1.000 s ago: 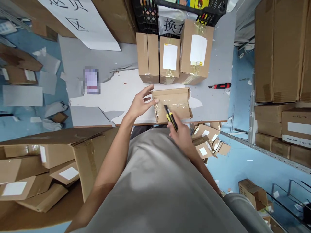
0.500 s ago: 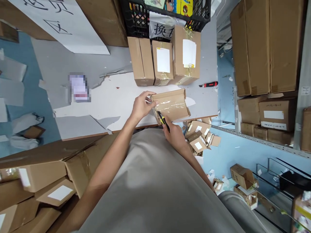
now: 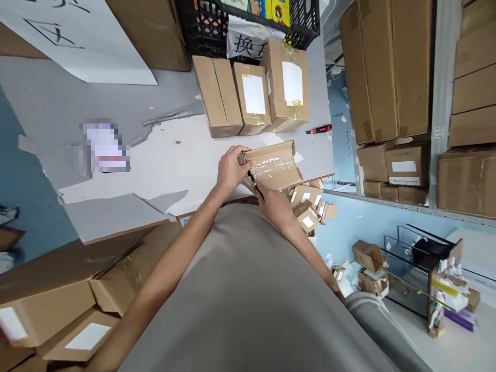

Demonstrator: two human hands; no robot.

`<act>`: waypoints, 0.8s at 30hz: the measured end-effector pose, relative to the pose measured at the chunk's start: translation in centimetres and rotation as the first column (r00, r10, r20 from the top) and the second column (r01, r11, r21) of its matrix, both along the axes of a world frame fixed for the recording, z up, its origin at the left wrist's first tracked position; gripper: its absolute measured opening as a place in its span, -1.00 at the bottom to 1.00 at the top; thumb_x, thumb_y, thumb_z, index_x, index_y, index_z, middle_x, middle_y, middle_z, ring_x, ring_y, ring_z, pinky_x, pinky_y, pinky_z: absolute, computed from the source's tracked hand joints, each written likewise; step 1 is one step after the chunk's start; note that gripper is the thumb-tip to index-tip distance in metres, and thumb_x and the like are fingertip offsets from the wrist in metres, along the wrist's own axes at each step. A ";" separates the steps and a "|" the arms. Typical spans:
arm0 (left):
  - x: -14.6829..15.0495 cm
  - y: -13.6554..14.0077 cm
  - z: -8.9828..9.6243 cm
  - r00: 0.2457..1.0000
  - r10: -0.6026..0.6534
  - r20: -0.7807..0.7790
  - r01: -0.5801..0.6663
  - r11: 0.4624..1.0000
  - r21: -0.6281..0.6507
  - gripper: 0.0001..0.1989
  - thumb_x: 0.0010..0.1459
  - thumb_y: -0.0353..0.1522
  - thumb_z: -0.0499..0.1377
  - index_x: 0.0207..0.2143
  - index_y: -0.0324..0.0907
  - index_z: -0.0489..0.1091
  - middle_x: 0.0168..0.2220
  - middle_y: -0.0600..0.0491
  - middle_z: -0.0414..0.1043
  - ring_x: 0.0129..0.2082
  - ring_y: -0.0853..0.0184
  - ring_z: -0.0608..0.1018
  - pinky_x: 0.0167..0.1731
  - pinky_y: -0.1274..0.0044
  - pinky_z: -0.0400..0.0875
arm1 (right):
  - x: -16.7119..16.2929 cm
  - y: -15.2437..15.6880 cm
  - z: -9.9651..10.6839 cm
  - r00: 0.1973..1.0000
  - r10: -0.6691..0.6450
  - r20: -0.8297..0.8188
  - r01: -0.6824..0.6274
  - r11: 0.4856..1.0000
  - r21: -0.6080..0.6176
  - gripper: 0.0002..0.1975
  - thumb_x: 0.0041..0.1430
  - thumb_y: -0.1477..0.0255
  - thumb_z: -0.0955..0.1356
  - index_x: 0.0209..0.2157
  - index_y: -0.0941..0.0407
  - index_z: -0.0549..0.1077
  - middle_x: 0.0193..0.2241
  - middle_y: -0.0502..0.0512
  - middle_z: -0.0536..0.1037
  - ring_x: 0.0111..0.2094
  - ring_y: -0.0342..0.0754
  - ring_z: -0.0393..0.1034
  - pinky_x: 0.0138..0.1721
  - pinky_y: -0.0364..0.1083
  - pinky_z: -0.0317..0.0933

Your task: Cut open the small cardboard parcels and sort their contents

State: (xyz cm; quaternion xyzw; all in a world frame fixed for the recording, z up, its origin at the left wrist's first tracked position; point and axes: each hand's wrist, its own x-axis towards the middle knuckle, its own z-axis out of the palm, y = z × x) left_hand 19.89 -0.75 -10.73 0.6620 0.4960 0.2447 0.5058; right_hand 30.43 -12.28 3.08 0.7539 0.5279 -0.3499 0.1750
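A small cardboard box [image 3: 277,164] with clear tape across its face lies tilted at the table's near edge. My left hand [image 3: 231,168] grips its left end, thumb on the face and fingers behind the upper corner. In my right hand [image 3: 274,206] is a box cutter [image 3: 253,185], black and yellow, its tip against the left end of the box just under my left thumb. Part of the cutter is hidden by my fingers. A second, red and black box cutter [image 3: 319,129] rests on the table to the right.
Three closed cartons [image 3: 251,98] stand behind the box, with a black plastic crate [image 3: 205,31] of books beyond them. Flattened and opened boxes [image 3: 308,206] lie below the table's right edge. Stacked cartons [image 3: 387,72] fill shelving at right; more boxes [image 3: 50,310] sit at lower left.
The box cutter has moved up and left along the box's left end, closer to my left thumb. The whole view has turned somewhat to the right.
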 end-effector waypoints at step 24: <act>-5.9 -0.6 0.2 0.993 0.116 -0.016 -0.113 0.986 0.122 -0.51 0.57 -0.03 0.08 0.24 -0.11 0.59 0.19 -0.12 0.65 0.06 0.12 0.68 0.16 0.33 0.55 | 6.6 -3.8 -6.6 0.669 -0.616 -0.416 0.743 0.526 0.414 -0.61 0.58 0.06 0.25 -0.20 0.05 0.45 -0.41 0.07 0.69 -0.53 -0.04 0.51 -0.37 -0.13 0.38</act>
